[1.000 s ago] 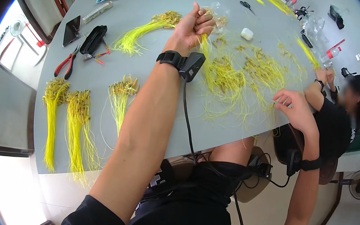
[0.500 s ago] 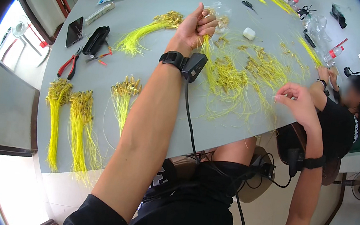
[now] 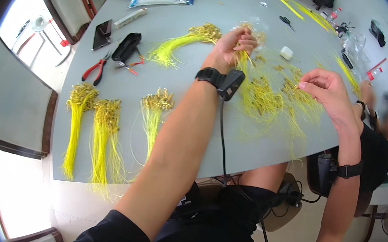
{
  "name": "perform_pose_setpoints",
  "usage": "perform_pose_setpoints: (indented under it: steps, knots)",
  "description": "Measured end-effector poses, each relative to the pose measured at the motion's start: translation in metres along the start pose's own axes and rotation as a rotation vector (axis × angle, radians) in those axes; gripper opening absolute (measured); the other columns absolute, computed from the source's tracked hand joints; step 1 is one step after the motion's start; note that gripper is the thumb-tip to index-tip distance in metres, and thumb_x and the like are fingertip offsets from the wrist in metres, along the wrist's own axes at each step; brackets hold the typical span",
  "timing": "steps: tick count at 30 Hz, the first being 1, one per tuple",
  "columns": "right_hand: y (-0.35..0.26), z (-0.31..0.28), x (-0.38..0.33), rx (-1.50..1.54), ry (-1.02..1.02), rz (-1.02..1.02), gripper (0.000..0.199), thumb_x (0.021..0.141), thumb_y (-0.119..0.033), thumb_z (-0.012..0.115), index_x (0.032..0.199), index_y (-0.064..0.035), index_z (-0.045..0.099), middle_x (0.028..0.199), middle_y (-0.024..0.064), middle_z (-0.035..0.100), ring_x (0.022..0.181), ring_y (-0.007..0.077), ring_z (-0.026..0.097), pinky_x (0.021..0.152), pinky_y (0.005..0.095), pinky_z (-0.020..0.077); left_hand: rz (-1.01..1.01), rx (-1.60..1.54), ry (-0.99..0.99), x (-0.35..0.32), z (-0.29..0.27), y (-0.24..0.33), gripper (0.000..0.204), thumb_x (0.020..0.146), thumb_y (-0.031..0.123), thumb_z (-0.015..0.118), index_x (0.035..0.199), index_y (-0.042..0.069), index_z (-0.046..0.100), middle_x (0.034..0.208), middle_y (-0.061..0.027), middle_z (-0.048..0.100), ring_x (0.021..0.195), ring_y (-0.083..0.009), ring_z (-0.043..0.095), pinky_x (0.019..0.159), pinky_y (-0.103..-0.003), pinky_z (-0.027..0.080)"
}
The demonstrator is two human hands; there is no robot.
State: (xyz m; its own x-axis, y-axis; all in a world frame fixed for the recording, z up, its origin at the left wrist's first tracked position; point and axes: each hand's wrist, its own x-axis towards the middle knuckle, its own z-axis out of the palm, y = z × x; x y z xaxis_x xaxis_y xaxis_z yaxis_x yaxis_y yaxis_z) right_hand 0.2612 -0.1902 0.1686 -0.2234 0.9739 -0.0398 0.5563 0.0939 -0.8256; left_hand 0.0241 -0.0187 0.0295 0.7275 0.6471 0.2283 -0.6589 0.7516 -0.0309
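Left hand (image 3: pixel 237 44): curled around strands (image 3: pixel 245 60), beyond pile's (image 3: pixel 264 98) left edge
Right hand (image 3: pixel 326 92): pinched, right of pile; hold unclear
Pile: yellow, tangled, gold-tipped

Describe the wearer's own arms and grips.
The left grip and right grip are bare. Short black sleeves cover the upper arms. Near each wrist, a black strap carries a boxy black device; a black cable runs from the left one.
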Motion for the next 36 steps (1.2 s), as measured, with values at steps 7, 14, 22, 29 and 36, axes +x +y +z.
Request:
perform_pose_setpoints:
  steps: [7,14,22,29,36]
  knots:
    - [-0.033,0.035,0.05,-0.178,-0.014,-0.328,0.012,0.085,-0.008,0.072,0.092,0.0011,0.071,0.08,0.0035,0.069,0.075,0.0071,0.06,0.071,0.0219,0.0475,-0.108,-0.113,0.03,0.006,-0.001,0.0,0.03,0.107,0.022,0.041,0.095,0.0,0.057,0.077,-0.0066,0.055,0.063,-0.0143,0.058,0.048,-0.023,0.052]
    - [-0.041,0.061,0.099,-0.295,-0.057,-0.412,0.006,0.085,-0.003,0.068,0.087,0.0027,0.069,0.077,0.0056,0.069,0.074,0.0118,0.07,0.069,0.0236,0.0512,0.094,0.344,0.082,0.008,-0.004,-0.008,0.034,0.107,0.02,0.035,0.12,-0.007,0.051,0.109,-0.022,0.064,0.09,-0.0302,0.071,0.071,-0.038,0.066]
    - [-0.023,0.078,0.129,-0.571,0.072,-0.411,0.006,0.081,-0.009,0.071,0.085,-0.0039,0.07,0.074,0.0073,0.072,0.07,0.0197,0.071,0.065,0.0303,0.0534,0.022,0.314,-0.036,0.01,-0.008,-0.008,0.029,0.106,0.018,0.038,0.119,-0.005,0.051,0.103,-0.0187,0.066,0.085,-0.029,0.073,0.064,-0.038,0.067]
    - [-0.008,0.084,0.128,-0.712,0.444,-0.632,0.019,0.082,-0.023,0.072,0.092,-0.008,0.067,0.089,0.0079,0.067,0.099,0.0295,0.059,0.077,0.0402,0.0476,0.181,0.428,0.204,0.013,-0.006,-0.009,0.019,0.104,0.015,0.044,0.102,-0.002,0.053,0.082,-0.0115,0.065,0.053,-0.0187,0.065,0.04,-0.025,0.056]
    - [0.002,0.094,0.107,-0.485,0.439,-0.473,0.031,0.086,-0.029,0.069,0.095,-0.004,0.053,0.093,0.0145,0.058,0.09,0.0284,0.059,0.077,0.0407,0.049,0.193,0.255,0.015,0.008,-0.001,-0.005,0.03,0.105,0.019,0.047,0.079,0.006,0.047,0.058,0.0,0.042,0.041,-0.0048,0.032,0.032,-0.017,0.025]
